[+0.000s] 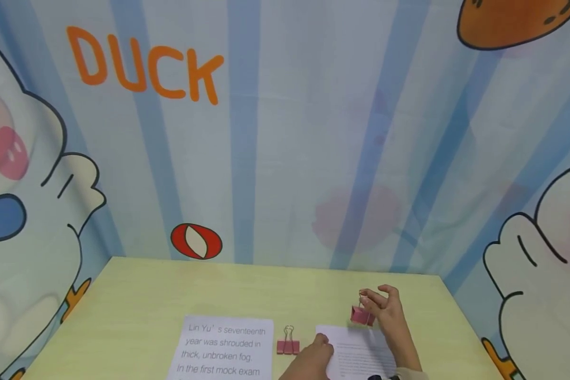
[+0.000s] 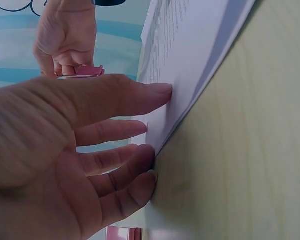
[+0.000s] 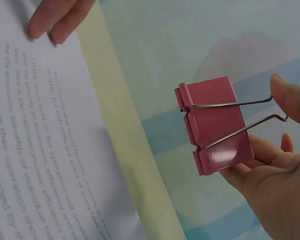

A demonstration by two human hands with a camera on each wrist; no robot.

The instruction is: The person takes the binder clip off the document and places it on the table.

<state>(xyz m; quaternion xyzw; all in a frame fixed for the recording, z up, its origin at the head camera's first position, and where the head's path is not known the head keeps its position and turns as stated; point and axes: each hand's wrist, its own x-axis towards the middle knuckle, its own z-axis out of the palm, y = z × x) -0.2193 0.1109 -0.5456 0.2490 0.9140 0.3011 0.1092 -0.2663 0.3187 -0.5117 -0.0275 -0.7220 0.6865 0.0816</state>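
Note:
Raised over the far edge of the printed paper, my right hand holds a pink binder clip by its wire handles. In the right wrist view, the thumb is at the handle ends, other fingers lie behind the binder clip, and its mouth faces the paper, apart from it. My left hand rests at the paper's far left corner. Its thumb touches the sheet's face in the left wrist view, with loosely bent fingers beside the corner. Whether any finger reaches under the paper is hidden.
A second pink binder clip stands on the yellow table, handles up, just left of my left hand. Further left lies a sheet with large print. A cartoon-printed curtain hangs behind the table.

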